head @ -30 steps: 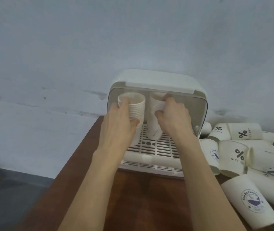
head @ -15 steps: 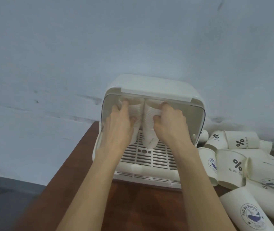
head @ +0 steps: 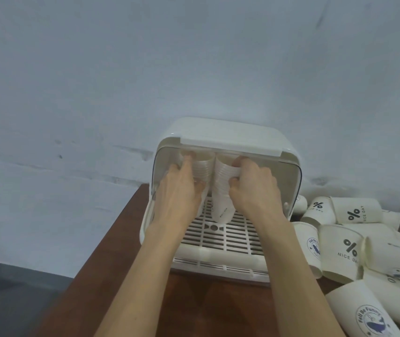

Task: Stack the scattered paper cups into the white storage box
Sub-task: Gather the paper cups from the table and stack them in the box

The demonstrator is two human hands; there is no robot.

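Note:
The white storage box (head: pixel 228 132) stands open toward me on the brown table, its slatted floor showing. Inside it, my left hand (head: pixel 178 190) grips a stack of nested paper cups (head: pixel 202 167), and my right hand (head: pixel 252 188) grips a second stack of cups (head: pixel 222 195) just beside the first. Both stacks stand upright, nearly touching, their rims just under the box's raised lid. The left stack's lower part is hidden behind my left hand.
Several loose paper cups (head: pixel 340 249) with "% NICE DAY" and blue whale prints lie on their sides in a heap right of the box. The brown table (head: pixel 194 310) ends at its left edge near the box. A pale wall stands behind.
Both hands have pushed the two cup stacks deeper into the box, under the lid, and brought them closer together. The camera view has tilted slightly.

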